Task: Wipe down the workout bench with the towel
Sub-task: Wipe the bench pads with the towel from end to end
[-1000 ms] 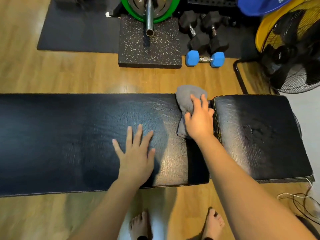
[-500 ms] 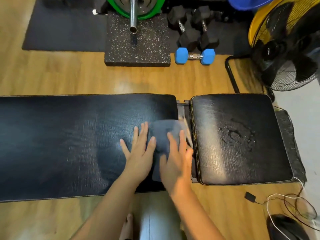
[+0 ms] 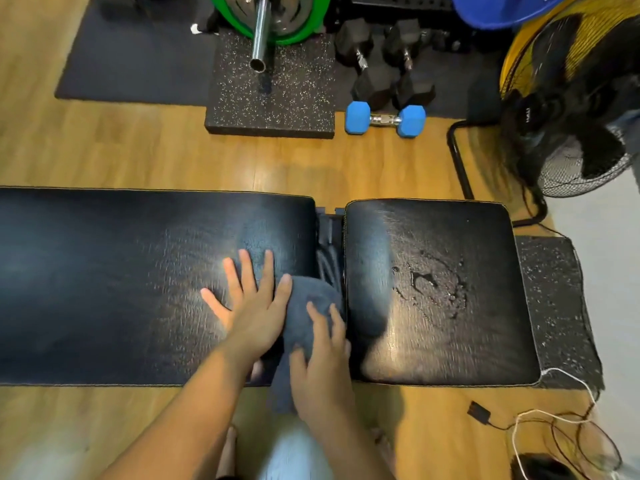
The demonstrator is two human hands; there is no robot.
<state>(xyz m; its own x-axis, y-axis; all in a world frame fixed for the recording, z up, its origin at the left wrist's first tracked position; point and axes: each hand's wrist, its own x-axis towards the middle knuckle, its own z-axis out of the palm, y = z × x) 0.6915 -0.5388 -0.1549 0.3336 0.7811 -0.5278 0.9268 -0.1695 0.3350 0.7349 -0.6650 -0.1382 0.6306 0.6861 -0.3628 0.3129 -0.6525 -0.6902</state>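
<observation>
I see one soft grey terry towel (image 3: 308, 306) under right hand (image 3: 322, 368), grip pressed flat; left hand (image 3: 252, 306) splayed on two-pad cracked black vinyl desk (image 3: 121, 271).

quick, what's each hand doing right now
Left hand: open, fingers spread, flat on the bench, holding nothing.
Right hand: pressing on the grey towel, fingers over it.

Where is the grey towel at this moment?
In the head view, the grey towel lies under the right hand at the near right end of the long bench pad, beside the gap, touching the left hand.
</observation>
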